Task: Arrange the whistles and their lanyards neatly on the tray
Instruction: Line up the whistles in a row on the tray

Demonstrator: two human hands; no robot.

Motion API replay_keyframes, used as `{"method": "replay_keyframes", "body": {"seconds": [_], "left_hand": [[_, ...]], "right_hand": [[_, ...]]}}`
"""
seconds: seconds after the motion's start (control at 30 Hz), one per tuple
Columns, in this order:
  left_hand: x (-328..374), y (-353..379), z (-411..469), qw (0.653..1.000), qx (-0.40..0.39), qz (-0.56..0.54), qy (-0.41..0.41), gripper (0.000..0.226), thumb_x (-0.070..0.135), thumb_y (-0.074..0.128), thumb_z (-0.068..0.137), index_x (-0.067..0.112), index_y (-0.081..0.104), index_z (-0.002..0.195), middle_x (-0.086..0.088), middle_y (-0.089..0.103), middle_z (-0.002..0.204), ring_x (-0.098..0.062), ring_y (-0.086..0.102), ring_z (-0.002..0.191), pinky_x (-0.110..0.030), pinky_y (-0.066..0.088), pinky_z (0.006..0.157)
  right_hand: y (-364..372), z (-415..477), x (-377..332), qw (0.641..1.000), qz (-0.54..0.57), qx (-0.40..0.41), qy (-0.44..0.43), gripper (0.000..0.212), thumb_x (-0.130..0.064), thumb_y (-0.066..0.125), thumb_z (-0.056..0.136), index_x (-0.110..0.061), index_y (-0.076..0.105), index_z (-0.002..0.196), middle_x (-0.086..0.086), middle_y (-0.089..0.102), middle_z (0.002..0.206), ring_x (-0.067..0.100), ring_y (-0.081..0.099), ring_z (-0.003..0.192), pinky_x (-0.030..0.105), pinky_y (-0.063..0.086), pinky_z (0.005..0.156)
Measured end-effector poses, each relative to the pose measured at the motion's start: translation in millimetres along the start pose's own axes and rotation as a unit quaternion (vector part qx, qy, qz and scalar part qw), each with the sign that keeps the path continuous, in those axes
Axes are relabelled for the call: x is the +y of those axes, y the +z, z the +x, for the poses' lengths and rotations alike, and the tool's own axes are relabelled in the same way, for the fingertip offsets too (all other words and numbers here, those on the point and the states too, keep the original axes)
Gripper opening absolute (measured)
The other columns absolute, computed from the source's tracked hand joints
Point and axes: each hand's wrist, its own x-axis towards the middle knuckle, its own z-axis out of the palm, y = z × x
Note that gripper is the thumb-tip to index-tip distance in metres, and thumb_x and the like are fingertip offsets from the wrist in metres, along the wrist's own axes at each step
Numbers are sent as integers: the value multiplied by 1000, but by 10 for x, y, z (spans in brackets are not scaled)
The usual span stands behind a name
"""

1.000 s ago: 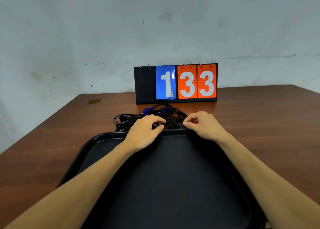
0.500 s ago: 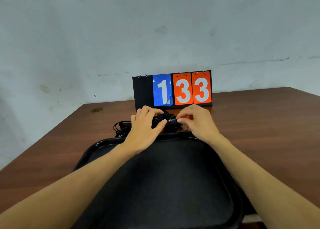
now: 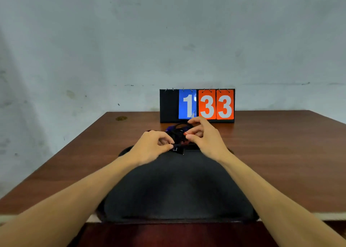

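Matt black tray (image 3: 177, 190); smooth brown wood-look table (image 3: 271, 153).

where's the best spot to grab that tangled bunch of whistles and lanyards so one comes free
Judging from the picture, take one whistle body, not a cord. The tangled bunch lies just past the tray's far rim, cords looped over each other, so pulling a loop would likely drag everything. Come from above on the near edge, where the left hand and right hand already pinch small pieces.

A brown wooden table (image 3: 271, 153) stood against a stained, grey-white wall (image 3: 131, 41); a flip scoreboard (image 3: 197, 105) stood at its far edge.
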Motion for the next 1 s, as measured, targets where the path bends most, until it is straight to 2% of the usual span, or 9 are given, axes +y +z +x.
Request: {"method": "replay_keyframes", "body": {"seconds": [0.1,0.2,0.33,0.47,0.6,0.73,0.83,0.9,1.0], "left_hand": [[-247,-162,-190,999,-34,6,-30,16,21,58,93,27,66,105,9,61,96,1,55,80,-8,38,67],[-453,-244,-342,997,-59,7,-51,19,17,50,96,24,68,100,12,54,88,0,49,73,-9,35,62],[-695,-269,-424,995,-71,-21,-67,23,16,46,98,26,66,94,6,52,95,-7,50,83,-14,37,71],[-848,-227,-364,994,-63,-54,-76,15,22,47,98,27,59,106,8,56,92,-7,52,80,-18,40,74],[-962,-179,-216,996,-43,-49,-67,10,28,52,96,25,56,105,14,58,93,-6,54,84,-33,40,89],[-1066,-89,-163,996,67,-56,-22,10,15,62,90,24,65,91,6,56,97,-6,55,87,-10,39,78],[-1101,-54,-198,984,125,-125,-33,16,8,59,90,19,70,92,7,64,97,-1,59,90,-6,40,78],[-1093,-66,-225,982,114,-148,-43,19,10,56,92,22,71,94,11,66,98,3,59,93,-10,41,81],[-1099,-91,-245,986,48,-157,-36,13,31,61,89,32,71,97,18,64,102,4,56,101,-19,40,92]], "right_hand": [[203,-21,-36,997,-45,-55,10,35,-11,65,87,-21,57,120,-8,64,95,-2,60,81,14,50,79],[419,-37,-94,991,-86,-103,1,30,-12,64,88,-21,62,116,-8,61,104,0,56,88,8,42,77],[633,-11,-162,980,-127,-148,-30,25,-13,66,86,-20,66,110,-7,58,106,8,54,99,25,47,93],[750,41,-165,966,-176,-176,-73,26,-16,66,87,-23,67,111,-6,61,108,7,50,100,24,42,92],[841,78,-92,958,-205,-174,-102,25,-17,64,89,-24,69,112,-8,65,109,8,46,99,24,39,91],[885,74,49,959,-193,-166,-122,26,-18,61,91,-26,67,115,-10,64,111,6,49,102,20,36,94],[898,83,96,963,-185,-157,-115,27,-29,58,92,-32,64,118,-11,55,115,5,46,108,17,35,93],[923,85,98,964,-180,-158,-116,26,-33,58,92,-33,65,117,-10,52,113,5,46,107,16,34,91],[945,77,65,963,-173,-162,-127,29,-33,58,92,-32,63,120,-10,53,112,4,46,106,16,35,91]]}}
